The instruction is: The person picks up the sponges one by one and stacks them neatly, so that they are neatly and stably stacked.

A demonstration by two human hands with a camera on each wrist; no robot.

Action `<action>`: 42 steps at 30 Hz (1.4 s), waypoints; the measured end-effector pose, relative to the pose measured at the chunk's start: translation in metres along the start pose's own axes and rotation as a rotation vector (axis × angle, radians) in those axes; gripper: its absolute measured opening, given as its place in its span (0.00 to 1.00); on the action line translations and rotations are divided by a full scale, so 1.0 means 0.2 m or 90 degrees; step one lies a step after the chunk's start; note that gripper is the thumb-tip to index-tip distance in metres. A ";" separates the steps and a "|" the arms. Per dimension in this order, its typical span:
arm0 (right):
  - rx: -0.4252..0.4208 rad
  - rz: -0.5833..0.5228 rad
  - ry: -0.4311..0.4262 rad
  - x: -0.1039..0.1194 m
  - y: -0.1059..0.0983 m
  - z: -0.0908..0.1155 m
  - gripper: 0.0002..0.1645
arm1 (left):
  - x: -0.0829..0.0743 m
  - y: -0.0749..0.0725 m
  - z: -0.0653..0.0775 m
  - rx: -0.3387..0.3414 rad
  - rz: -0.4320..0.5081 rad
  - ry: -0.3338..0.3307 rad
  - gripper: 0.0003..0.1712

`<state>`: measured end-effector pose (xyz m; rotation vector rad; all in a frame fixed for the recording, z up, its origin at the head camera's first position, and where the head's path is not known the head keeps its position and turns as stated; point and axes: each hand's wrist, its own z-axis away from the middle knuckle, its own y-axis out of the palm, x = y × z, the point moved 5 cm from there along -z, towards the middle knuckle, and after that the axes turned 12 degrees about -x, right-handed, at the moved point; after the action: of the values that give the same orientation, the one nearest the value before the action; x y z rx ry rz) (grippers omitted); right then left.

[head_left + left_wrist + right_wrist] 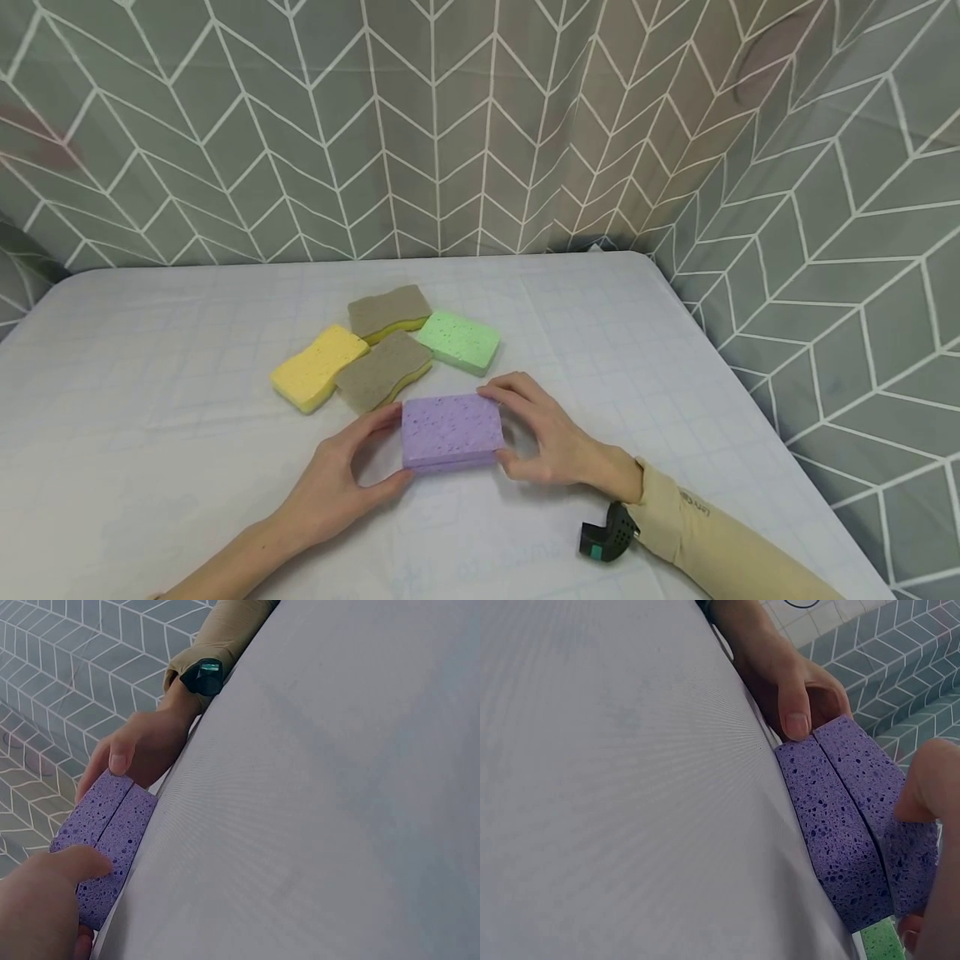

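Two purple sponges lie stacked flat on the white-covered table, the upper sponge (452, 427) over the lower sponge (832, 840); a thin seam between them shows in both wrist views. From the left end my left hand (326, 487) grips the stack, its thumb low at the near corner and fingers at the far corner. My right hand (551, 437) pinches the right end, with the thumb against the upper sponge's near side and the fingers at its back corner. In the right wrist view the lower sponge touches the cloth.
Beyond the stack lie a yellow sponge (318, 367), a green sponge (459, 342) and two grey-topped sponges, one farther back (388, 310) and one nearer (384, 371). A patterned grey curtain (465, 125) hangs behind the table (187, 333) and along its right side.
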<state>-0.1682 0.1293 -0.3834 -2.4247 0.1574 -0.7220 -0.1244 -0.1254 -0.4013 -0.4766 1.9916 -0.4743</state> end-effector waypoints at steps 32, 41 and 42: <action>-0.074 0.005 0.113 -0.05 -0.03 -0.02 0.21 | -0.01 0.00 0.01 -0.034 0.038 0.024 0.41; -0.161 0.049 0.163 -0.11 -0.05 -0.04 0.18 | -0.01 -0.01 0.01 -0.031 0.032 0.020 0.40; -0.169 0.054 0.164 -0.12 -0.06 -0.05 0.18 | -0.01 0.00 0.00 -0.032 0.031 0.019 0.40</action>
<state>-0.1940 0.1407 -0.3816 -2.5430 0.4843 -1.0290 -0.1224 -0.1249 -0.3993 -0.4532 2.0434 -0.4044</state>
